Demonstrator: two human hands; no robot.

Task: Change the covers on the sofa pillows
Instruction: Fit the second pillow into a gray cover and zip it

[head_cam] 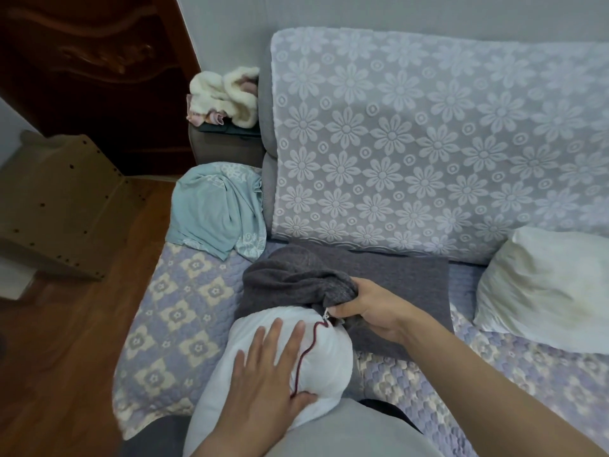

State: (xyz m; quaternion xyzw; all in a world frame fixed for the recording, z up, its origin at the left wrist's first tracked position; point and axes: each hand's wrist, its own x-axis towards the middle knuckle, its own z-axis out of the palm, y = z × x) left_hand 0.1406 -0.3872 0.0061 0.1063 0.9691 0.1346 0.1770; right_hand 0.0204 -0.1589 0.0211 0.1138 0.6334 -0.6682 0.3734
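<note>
Pillow (316, 354) lay on the sofa (171, 311) seat against the person's lap, long axis running from lap toward the backrest. Far end sat inside the grey cover (290, 282); near end was bare white. Right hand (369, 308) had a closed grip pinching the cover's open edge by the zipper, at the pillow's far right. Left hand (273, 374) lay flat, fingers straight, pressing the bare part, nearer the lap. Cover mouth faced the lap, so it likely slides along that axis; direction unclear.
</note>
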